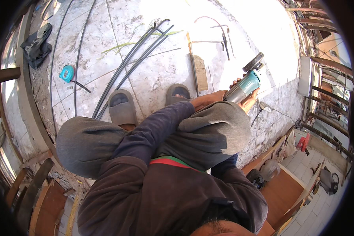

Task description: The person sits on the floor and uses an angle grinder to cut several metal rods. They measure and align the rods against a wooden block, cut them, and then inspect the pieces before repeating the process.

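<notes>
I squat with a teal and grey angle grinder (247,83) beside my right knee. Its disc (253,62) points away from me, up off the floor. My left hand (207,100) reaches across my lap and is closed on the grinder's body, with fingertips showing on its far side. From the right, my right hand (249,102) wraps round the same tool, its fingers partly hidden. Long dark metal bars (134,61) lie on the floor ahead of my sandals (122,107). A narrow wooden board (200,73) and thin bent rods (225,36) lie nearer the grinder.
A teal tape measure (67,73) sits at the left among long thin rods (78,51). Beyond it is a crumpled black bag (36,45). A white socket block (265,106) with a cord lies right of my knee. Wooden furniture (283,188) stands behind right.
</notes>
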A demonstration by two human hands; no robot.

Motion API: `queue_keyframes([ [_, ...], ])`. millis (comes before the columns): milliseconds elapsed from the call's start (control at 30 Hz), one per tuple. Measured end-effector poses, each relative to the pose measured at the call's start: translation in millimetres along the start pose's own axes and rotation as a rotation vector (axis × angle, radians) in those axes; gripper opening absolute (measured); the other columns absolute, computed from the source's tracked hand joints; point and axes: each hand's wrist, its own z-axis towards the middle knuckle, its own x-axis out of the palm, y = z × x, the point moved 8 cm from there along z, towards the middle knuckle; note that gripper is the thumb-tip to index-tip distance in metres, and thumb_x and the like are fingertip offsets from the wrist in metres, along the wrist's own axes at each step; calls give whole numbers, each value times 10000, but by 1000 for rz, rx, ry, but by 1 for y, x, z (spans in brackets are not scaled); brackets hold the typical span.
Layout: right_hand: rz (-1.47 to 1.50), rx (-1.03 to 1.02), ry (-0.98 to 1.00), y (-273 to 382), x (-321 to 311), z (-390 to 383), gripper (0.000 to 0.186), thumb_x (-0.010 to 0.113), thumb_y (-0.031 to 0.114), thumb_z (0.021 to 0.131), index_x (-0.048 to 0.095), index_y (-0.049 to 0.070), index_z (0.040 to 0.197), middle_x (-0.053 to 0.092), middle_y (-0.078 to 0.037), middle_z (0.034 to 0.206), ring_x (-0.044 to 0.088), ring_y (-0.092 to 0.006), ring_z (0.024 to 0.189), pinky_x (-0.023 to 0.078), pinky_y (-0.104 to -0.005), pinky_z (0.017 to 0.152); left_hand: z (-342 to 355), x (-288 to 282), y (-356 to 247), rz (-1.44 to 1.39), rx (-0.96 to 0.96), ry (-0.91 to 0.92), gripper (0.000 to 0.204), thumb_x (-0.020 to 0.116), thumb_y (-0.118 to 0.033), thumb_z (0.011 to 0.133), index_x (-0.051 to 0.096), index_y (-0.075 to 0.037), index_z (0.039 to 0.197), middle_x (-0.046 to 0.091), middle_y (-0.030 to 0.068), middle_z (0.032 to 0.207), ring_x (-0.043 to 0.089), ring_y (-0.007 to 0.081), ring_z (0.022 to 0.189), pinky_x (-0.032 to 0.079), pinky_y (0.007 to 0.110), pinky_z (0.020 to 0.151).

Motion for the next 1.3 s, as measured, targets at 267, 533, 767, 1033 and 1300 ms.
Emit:
queue_keyframes([
  [267, -80, 10, -133, -6, -33, -17, 694, 512, 593, 882, 471, 12, 1259, 586, -205, 1020, 603, -312, 924, 547, -428, 705, -16, 14, 3, -127, -30, 90, 891, 775, -493, 698, 446, 127, 1247, 631, 268, 1102, 613, 327, 1052, 478, 361, 859],
  [533, -626, 23, -313, -16, -75, 13, 669, 641, 507, 802, 504, 9, 1227, 587, -194, 1043, 592, -303, 938, 525, -412, 712, -21, 1, -8, 131, -148, -42, 761, 731, -450, 772, 461, 128, 1186, 643, 295, 1056, 628, 367, 1044, 496, 398, 840],
  [767, -1062, 122, -392, -35, -90, 41, 671, 755, 433, 733, 532, 6, 1199, 589, -185, 1062, 583, -296, 949, 505, -398, 719, -11, -21, 38, 561, -207, -266, 619, 670, -382, 825, 451, 118, 1115, 632, 338, 1011, 624, 459, 1003, 497, 481, 851],
  [1033, -1014, 248, -282, -27, -29, 52, 489, 773, 143, 616, 597, -32, 1037, 626, -127, 920, 585, -243, 786, 476, -372, 691, -76, -105, -7, 625, -2, -1094, 397, 605, -251, 903, 498, 20, 1173, 557, 210, 1052, 571, 379, 1015, 458, 474, 883],
  [1300, -965, 138, -99, -37, -9, 66, 278, 736, 90, 662, 640, -44, 886, 638, -86, 757, 586, -179, 582, 475, -293, 524, -53, -172, 44, 350, -306, -1009, 431, 692, -252, 852, 569, 17, 1166, 626, 249, 1137, 613, 405, 1056, 502, 451, 888],
])
